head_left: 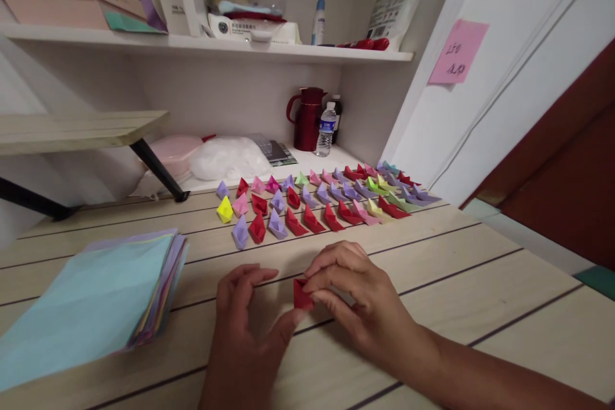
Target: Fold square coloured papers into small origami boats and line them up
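You are pinching a small red folded paper in your right hand. The fingertips are closing on it from above and the thumb from below, clamping its right-hand side. Your left hand is lying loosely open just beside it. Its fingers are curling upward clear of the paper, and only the thumb tip is touching the paper's lower left edge.

The part of the paper that is showing is standing taller than it is wide. Its long axis is running roughly away from you, and the upper corner is pointing toward the far side of the table. Your right fingers are covering the rest, so you cannot tell its full shape.

The paper is sitting between your two hands, low over the wooden slats near the front edge and about midway across the table.

Beyond your hands, rows of folded paper boats in red, purple, pink, green and yellow are lining up across the table, well apart from the piece you are holding. A stack of coloured sheets is lying to your left, near the left hand but not touching it. A red jug and a water bottle are standing side by side on the white ledge behind the boats.
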A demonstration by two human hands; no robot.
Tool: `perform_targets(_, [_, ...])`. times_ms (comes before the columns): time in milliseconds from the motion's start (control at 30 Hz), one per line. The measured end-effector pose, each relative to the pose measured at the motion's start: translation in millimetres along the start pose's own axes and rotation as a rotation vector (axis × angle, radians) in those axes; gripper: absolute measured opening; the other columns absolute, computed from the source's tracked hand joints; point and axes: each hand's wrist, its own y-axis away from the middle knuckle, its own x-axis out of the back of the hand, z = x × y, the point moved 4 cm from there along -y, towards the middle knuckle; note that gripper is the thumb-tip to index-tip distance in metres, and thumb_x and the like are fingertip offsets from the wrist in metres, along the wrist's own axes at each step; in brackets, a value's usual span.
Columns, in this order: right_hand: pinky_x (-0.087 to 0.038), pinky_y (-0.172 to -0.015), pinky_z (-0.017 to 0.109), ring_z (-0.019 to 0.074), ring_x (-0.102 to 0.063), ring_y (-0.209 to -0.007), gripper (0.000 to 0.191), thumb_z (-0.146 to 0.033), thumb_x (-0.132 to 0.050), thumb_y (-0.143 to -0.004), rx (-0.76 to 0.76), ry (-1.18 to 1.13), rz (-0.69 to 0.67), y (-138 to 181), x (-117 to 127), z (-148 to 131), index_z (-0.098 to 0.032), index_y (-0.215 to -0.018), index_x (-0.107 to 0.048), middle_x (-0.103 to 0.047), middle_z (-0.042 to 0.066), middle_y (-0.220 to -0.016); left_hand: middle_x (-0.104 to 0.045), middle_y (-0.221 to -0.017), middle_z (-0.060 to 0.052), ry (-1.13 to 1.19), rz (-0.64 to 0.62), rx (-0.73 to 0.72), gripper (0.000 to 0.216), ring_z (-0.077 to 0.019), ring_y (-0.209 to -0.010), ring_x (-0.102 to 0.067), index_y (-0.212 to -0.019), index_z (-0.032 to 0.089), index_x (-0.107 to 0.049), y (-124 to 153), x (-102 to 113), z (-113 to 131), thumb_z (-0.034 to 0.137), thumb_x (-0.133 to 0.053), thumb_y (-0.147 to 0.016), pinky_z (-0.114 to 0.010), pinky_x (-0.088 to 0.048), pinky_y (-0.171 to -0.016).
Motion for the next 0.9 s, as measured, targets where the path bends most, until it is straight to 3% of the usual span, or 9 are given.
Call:
perform_targets(167, [-0.04, -0.083, 0.038, 0.0184, -0.058, -0.09, 0.012, -0.01, -0.064, -0.086, -0.002, -0.012, -0.038, 1, -5, 4, -0.022, -0.086, -0.067, -0.067, 0.002, -0.093, -0.05, -0.123, -0.001, -0.078, -0.05, -0.154, 0.031, -0.0241, -0.118, -0.05, -0.1, 0.034, -0.063, 11, -12, 6, 0.023, -0.066, -0.071, -0.047, -0.039, -0.103])
perform_targets(367, [-0.04, -0.081, 0.037, 0.0173, -0.058, -0.084, 0.012, -0.009, -0.07, -0.081, -0.017, -0.001, -0.108, 2, -12, 3, -0.02, -0.081, -0.067, -0.067, 0.001, -0.086, -0.054, -0.114, -0.003, -0.167, -0.049, -0.229, 0.017, -0.0249, -0.112, -0.054, -0.089, 0.029, -0.062, 10, -15, 0, 0.018, -0.058, -0.076, -0.048, -0.041, -0.096])
perform_targets(567, [-0.04, -0.081, 0.036, 0.0167, -0.058, -0.08, 0.013, -0.008, -0.072, -0.078, -0.05, -0.03, -0.152, 1, -16, 7, -0.02, -0.08, -0.068, -0.066, 0.001, -0.08, -0.06, -0.096, -0.001, -0.135, -0.155, -0.213, 0.019, -0.021, -0.096, -0.06, -0.086, 0.026, -0.056, 7, -18, -3, 0.012, -0.054, -0.073, -0.039, -0.046, -0.086])
perform_targets(700, [-0.04, -0.081, 0.034, 0.0147, -0.058, -0.075, 0.013, -0.007, -0.07, -0.078, -0.086, -0.073, -0.181, 1, -18, 7, -0.02, -0.079, -0.066, -0.065, -0.001, -0.077, -0.06, -0.083, 0.002, -0.106, -0.201, -0.108, 0.014, -0.0173, -0.079, -0.061, -0.081, 0.026, -0.054, 7, -20, -3, 0.015, -0.053, -0.073, -0.031, -0.049, -0.072])
perform_targets(900, [-0.041, -0.081, 0.034, 0.0153, -0.059, -0.074, 0.011, -0.009, -0.067, -0.081, -0.071, -0.054, -0.237, 2, -20, 6, -0.02, -0.08, -0.064, -0.068, -0.001, -0.076, -0.062, -0.076, 0.001, -0.073, -0.241, -0.014, 0.011, -0.0178, -0.074, -0.063, -0.077, 0.025, -0.053, 6, -19, -1, 0.016, -0.052, -0.071, -0.028, -0.049, -0.065])
